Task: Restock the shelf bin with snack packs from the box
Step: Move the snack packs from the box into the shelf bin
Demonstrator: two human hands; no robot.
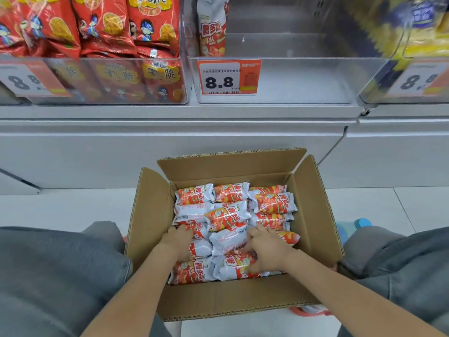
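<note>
Box (150,215) on pale tiled floor (60,207)

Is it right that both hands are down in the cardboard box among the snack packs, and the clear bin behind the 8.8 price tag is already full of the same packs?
Not quite. The head view shows the clear bin nearly empty: only one snack pack stands at its left. The rest holds: the left hand and right hand are both down in the cardboard box among the packs.

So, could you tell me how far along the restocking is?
Barely begun. Done: one snack pack stands in the clear shelf bin. In hand: left hand and right hand are down on packs in the box, grip unclear. Left: nearly all the packs there.
</note>
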